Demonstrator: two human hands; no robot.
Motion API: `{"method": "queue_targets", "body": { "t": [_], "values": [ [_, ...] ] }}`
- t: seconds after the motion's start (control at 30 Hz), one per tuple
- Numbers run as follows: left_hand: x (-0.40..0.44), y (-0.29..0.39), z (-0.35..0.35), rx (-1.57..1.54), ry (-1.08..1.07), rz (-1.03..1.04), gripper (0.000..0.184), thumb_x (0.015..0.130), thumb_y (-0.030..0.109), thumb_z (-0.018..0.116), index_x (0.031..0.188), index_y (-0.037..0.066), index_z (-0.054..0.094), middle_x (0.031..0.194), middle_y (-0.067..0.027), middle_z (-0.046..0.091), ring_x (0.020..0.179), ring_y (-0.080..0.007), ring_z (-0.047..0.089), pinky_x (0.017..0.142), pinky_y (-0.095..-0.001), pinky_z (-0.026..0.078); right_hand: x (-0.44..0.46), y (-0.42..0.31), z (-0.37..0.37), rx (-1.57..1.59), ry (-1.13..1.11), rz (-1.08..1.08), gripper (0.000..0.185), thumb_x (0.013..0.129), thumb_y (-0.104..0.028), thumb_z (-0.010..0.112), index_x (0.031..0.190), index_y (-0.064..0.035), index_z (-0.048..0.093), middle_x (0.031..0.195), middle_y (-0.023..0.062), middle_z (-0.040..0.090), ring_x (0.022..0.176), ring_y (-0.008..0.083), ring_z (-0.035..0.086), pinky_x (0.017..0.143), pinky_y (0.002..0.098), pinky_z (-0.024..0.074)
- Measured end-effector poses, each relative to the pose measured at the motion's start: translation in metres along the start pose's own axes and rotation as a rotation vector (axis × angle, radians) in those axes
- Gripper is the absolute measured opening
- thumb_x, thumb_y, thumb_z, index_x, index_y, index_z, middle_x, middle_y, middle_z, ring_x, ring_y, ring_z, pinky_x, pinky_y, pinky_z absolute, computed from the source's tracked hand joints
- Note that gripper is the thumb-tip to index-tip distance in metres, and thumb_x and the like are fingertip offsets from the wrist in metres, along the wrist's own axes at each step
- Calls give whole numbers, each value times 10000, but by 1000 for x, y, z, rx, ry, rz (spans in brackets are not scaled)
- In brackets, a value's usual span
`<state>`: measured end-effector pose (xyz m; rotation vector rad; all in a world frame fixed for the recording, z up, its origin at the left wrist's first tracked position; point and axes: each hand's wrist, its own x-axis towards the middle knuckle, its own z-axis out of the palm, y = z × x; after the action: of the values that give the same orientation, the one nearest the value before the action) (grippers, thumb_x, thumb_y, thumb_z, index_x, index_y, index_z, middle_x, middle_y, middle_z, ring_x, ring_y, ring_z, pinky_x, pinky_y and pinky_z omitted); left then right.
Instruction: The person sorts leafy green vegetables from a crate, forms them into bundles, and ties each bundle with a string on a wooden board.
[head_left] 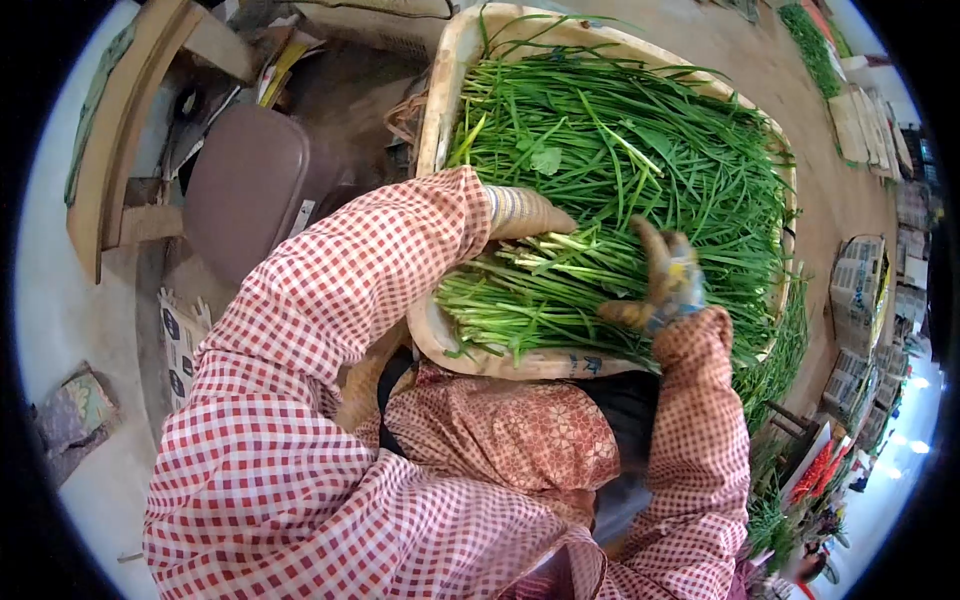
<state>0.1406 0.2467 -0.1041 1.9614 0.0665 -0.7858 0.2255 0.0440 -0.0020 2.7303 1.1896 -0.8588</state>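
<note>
Greens (640, 120) fill the tub (437, 120). Left hand (532, 213), arm bent inward, points across the pale stems (560, 262), its grip impossible to tell; right hand (663, 278), reaching forward, holds thumb and fingers spread wide over the greens.

Gloved hands (668, 275) on long greens (610, 185)

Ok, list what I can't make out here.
Head view:
- Floor of the cream plastic tray: hidden by long green stalks.
- Palm of the tan-gloved left hand: hidden by its back.
- Blue mark on the tray: too small to read.
- Bright red cluster: too small to identify.
</note>
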Motion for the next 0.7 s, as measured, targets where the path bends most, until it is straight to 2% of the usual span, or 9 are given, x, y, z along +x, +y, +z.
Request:
{"method": "queue_targets", "body": {
  "t": [0.13, 0.23, 0.3, 0.33, 0.37, 0.4, 0.47, 0.53, 0.7],
  "values": [
    [32, -39, 22, -257, 44, 41, 429, 865, 225, 585, 1252, 44, 543, 1154, -185, 615, 1094, -334, 576, 920, -379, 454, 14, -17, 2, -74, 194, -336, 1118, 480, -347, 916, 1400, -55, 351, 1354, 213, 443, 1282, 379, 397, 1066, 420, 356],
    [12, -21, 21, -725, -47, -104, 614, 663, 61, 770, 1228, 96, 531, 1110, -172, 627, 1064, -350, 592, 898, -394, 483, 47, -33, 29, 58, -97, -340, 1192, 513, -339, 903, 1455, -62, 227, 1374, 217, 440, 1292, 360, 408, 1102, 393, 326],
    [-19, -2, 14, 117, 177, 319, 669, 589, 62, 824, 1196, 91, 545, 1111, -167, 629, 1037, -350, 604, 897, -391, 485, 59, -18, 57, 176, -65, -354, 1161, 554, -299, 876, 1475, -115, 195, 1274, 202, 541, 1196, 345, 514, 1031, 376, 410],
    [-17, -6, 15, 116, 209, 383, 529, 702, 147, 775, 1178, 86, 552, 1082, -149, 644, 993, -312, 630, 860, -381, 510, 63, -13, 61, 214, -80, -308, 1132, 577, -279, 858, 1480, -146, 189, 1211, 190, 594, 1133, 341, 570, 985, 369, 456],
    [-10, -6, 14, -463, 92, 198, 449, 760, 212, 726, 1153, 71, 562, 1048, -131, 653, 953, -277, 642, 821, -370, 525, 73, 1, 80, 239, -30, -307, 1063, 615, -242, 820, 1476, -185, 200, 1098, 170, 652, 1019, 346, 631, 908, 365, 506],
    [-7, 1, 9, -1035, -35, -7, 396, 817, 277, 676, 1129, 56, 571, 1014, -114, 663, 913, -242, 654, 781, -359, 540, 60, -22, 40, 182, -194, -117, 995, 671, -164, 794, 1460, -60, 197, 1203, 144, 600, 1087, 232, 595, 941, 303, 480],
    [-19, 20, -29, -765, -29, -56, 407, 851, 370, 591, 1025, 3, 615, 933, -84, 669, 799, -154, 643, 690, -304, 542, 64, 16, 57, 370, 11, -164, 913, 686, -132, 763, 1434, -59, 245, 1173, 124, 613, 1071, 208, 600, 910, 279, 493],
    [-12, 10, -36, -304, 208, -64, 447, 801, 382, 643, 1043, 7, 619, 963, -104, 672, 831, -183, 643, 716, -309, 534, 49, 10, 41, 525, 111, -140, 811, 693, -113, 730, 1397, -81, 330, 1101, 79, 636, 969, 168, 616, 870, 286, 509],
    [-24, 0, 8, 182, -80, -147, 895, 652, 378, 785, 1379, 38, 387, 1269, -196, 554, 1177, -317, 539, 955, -397, 462, 64, 30, 71, 583, 139, -261, 799, 678, -140, 748, 1379, -97, 367, 1132, 126, 640, 1039, 259, 627, 902, 319, 498]
  ]
}}
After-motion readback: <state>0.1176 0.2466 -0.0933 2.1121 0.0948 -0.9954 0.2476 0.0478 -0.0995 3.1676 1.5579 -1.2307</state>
